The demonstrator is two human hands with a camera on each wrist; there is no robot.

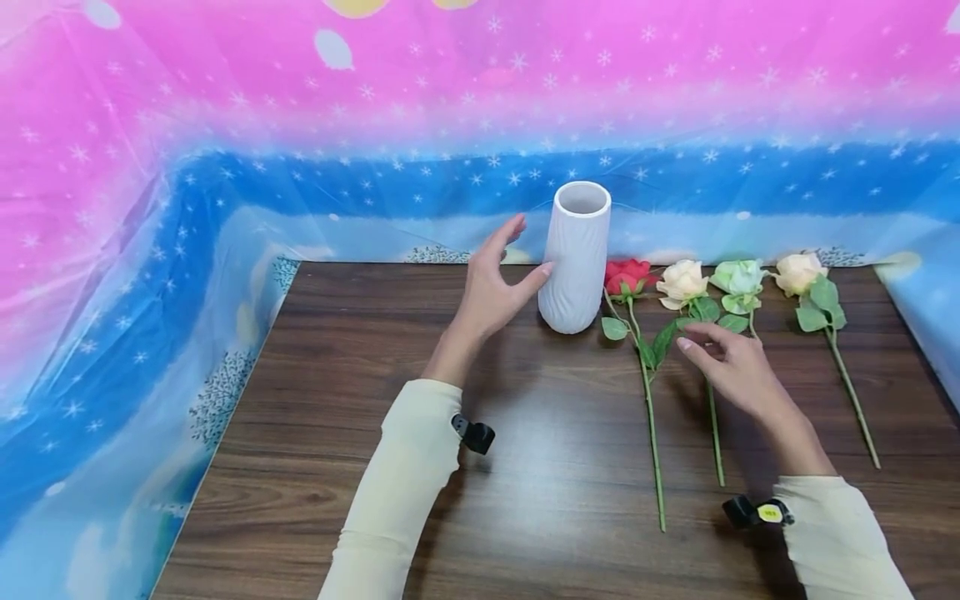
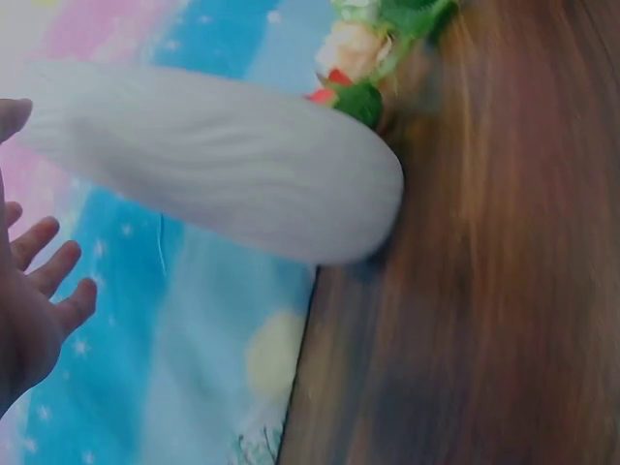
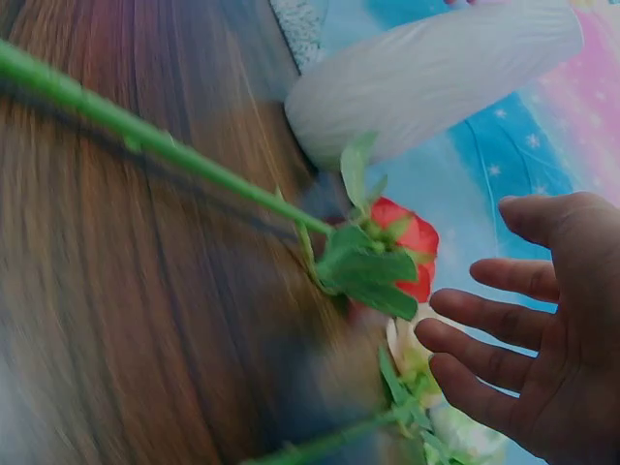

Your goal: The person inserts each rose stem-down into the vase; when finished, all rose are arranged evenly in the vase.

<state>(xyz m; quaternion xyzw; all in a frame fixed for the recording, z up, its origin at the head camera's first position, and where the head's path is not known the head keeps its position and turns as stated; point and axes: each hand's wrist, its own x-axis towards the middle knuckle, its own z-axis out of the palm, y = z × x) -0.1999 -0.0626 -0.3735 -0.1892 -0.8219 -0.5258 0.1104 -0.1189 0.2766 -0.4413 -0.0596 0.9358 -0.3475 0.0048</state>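
A white ribbed vase [image 1: 576,267] stands upright near the table's back edge. My left hand [image 1: 495,279] is at its left side, fingers spread and thumb close to the vase wall; whether the thumb touches cannot be told. Right of the vase lies a red rose [image 1: 628,277] with a long green stem. My right hand [image 1: 731,367] hovers with extended fingers over the stems beside it, holding nothing. Under and past that hand lie a cream rose [image 1: 682,283] and a pale green rose [image 1: 738,279], its stem partly hidden. Another cream rose [image 1: 801,273] lies farthest right.
The dark wooden table [image 1: 315,467] ends at a hanging pink and blue cloth [image 1: 420,108] at the back and left. Each wrist wears a small black camera, such as the left wrist camera [image 1: 474,434]. The flower stems point toward the front of the table.
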